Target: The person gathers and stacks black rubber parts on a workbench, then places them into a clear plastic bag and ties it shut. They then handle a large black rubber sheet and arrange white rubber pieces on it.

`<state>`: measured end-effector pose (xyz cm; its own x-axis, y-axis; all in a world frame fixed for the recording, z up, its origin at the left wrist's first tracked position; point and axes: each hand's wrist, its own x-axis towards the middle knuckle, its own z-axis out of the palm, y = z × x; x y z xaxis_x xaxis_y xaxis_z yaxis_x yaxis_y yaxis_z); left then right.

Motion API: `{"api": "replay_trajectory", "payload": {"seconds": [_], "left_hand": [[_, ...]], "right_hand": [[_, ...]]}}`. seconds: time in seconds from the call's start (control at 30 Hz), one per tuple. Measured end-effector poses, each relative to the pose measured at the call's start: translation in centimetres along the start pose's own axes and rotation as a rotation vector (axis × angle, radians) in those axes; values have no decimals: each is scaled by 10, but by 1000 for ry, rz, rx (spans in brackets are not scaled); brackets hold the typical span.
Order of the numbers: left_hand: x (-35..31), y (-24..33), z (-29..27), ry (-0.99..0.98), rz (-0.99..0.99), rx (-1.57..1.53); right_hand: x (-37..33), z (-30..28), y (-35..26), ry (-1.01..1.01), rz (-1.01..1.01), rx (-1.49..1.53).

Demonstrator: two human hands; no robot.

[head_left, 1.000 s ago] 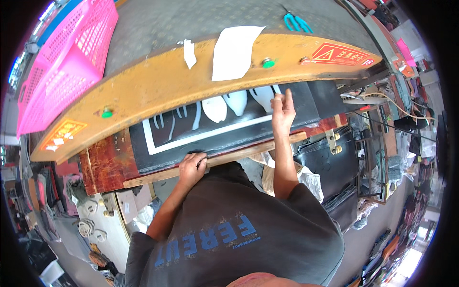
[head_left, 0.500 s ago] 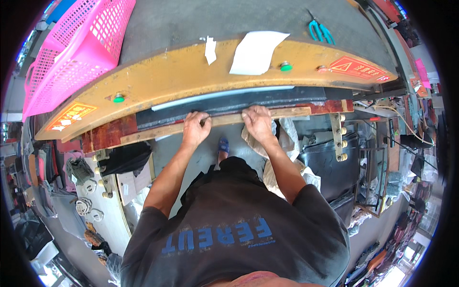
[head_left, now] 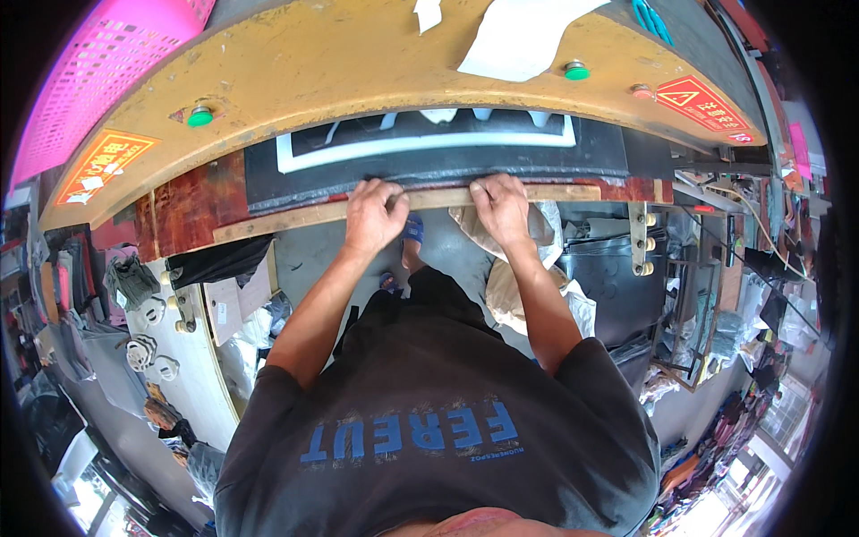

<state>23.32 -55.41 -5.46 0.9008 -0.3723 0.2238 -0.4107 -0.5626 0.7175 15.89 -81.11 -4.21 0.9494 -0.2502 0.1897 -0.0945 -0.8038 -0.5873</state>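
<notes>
My left hand [head_left: 374,215] and my right hand [head_left: 503,210] are closed over a pale wooden strip [head_left: 295,217]. The strip runs along the near edge of a reddish-brown board [head_left: 188,210]. Fingers of both hands curl over this edge, thumbs toward each other; the undersides of the grips are hidden. On the board lies a black mat [head_left: 268,183] bearing a white rectangular outline [head_left: 358,160]. Several pale shapes show inside the outline, partly covered by the yellow machine beam [head_left: 313,72] above.
Two green buttons [head_left: 199,116], a red button [head_left: 642,91] and warning stickers sit on the beam. White paper [head_left: 523,40], teal-handled scissors [head_left: 651,20] and a pink basket [head_left: 112,76] are above. Below right stand clear bags and a black stack [head_left: 613,268]; wheeled rails [head_left: 641,242] flank the board.
More of the black mat now shows in front of the beam, with its white outline in view. Both hands keep hold of the strip. The view has shifted, and a second slipper shows below.
</notes>
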Motion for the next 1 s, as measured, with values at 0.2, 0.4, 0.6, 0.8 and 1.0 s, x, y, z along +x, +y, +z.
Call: {"api": "replay_trajectory", "payload": {"seconds": [0.2, 0.4, 0.6, 0.8, 1.0], "left_hand": [[-47, 33, -15, -64, 65, -150], [-36, 46, -5, -20, 263, -239], [-37, 44, -8, 169, 220, -317], [-29, 17, 13, 193, 217, -5], [-50, 14, 27, 61, 276, 208]], "right_hand": [[-16, -25, -39, 46, 137, 83], [40, 21, -80, 50, 186, -119], [67, 29, -124, -199, 381, -323], [57, 30, -129, -418, 497, -422], [-11, -66, -158, -37, 270, -314]]}}
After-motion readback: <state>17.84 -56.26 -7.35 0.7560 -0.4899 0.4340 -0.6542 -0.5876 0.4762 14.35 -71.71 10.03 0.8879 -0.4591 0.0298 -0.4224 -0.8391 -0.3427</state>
